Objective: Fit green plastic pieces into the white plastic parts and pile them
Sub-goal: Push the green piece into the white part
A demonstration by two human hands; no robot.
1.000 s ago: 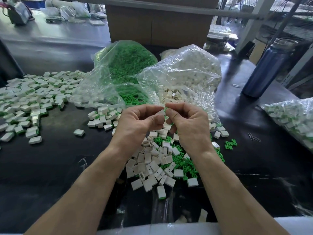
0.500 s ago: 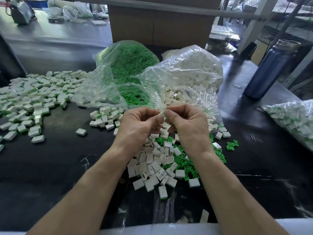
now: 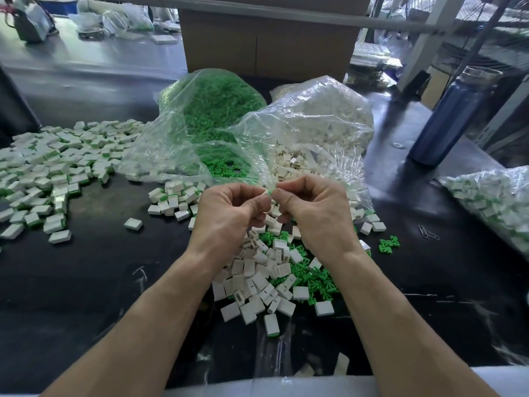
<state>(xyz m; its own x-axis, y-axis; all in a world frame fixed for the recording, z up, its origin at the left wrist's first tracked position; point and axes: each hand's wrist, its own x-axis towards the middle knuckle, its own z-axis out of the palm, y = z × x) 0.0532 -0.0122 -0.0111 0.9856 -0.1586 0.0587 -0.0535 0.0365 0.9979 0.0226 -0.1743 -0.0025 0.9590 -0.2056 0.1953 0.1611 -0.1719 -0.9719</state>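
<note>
My left hand and my right hand meet fingertip to fingertip above the black table, both pinching one small piece that shows a bit of green and white between the thumbs. Most of that piece is hidden by my fingers. Below my hands lies a loose heap of white plastic parts mixed with green plastic pieces. A wide pile of fitted white-and-green parts spreads over the left of the table, with a smaller cluster nearer my left hand.
An open clear bag of green pieces and an open clear bag of white parts lie behind my hands. A blue bottle stands at the right, with another filled bag near it. A cardboard box stands at the back.
My hands stay together at the same spot, their fingers shifting slightly on the small piece. The view has shifted a little; nothing on the table has moved.
</note>
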